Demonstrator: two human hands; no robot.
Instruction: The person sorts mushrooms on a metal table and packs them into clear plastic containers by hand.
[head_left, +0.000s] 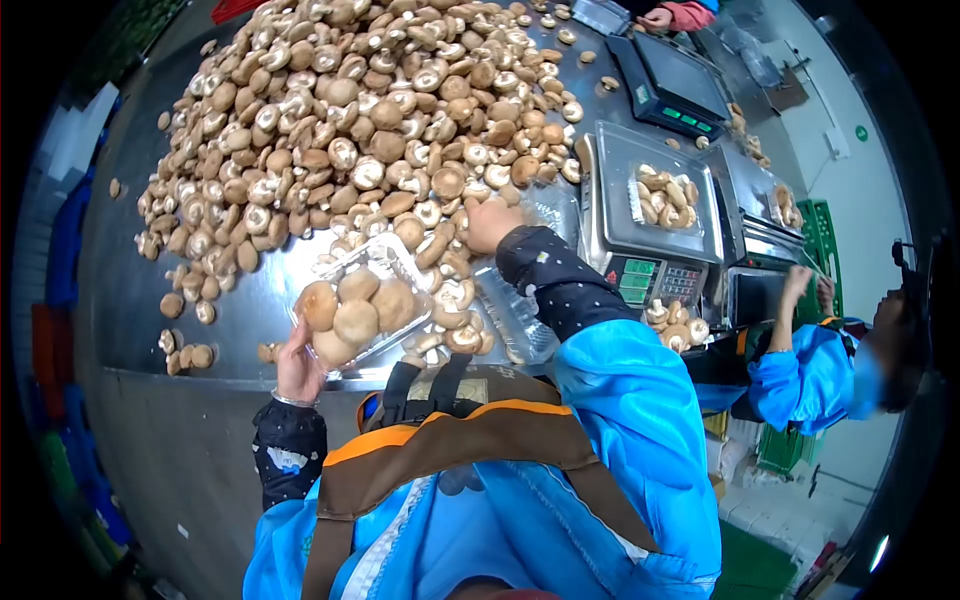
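My left hand (298,366) grips the lower left corner of a clear plastic tray (412,282), which is tilted over the table's front edge. Several large brown mushrooms (356,322) lie in the tray. At the right side of the big mushroom pile (330,110), my right hand (489,224) reaches in among the mushrooms. Its fingers are bent, and their tips are hidden there. Beside that forearm are empty clear trays (520,318) on the metal table (130,290).
A scale (655,262) on the right bears a tray of mushrooms (664,197). Another scale (672,85) stands behind it. A person in blue (815,375) is at the right, and a co-worker's hand (655,19) shows at the top. Green crates (820,245) stand beyond.
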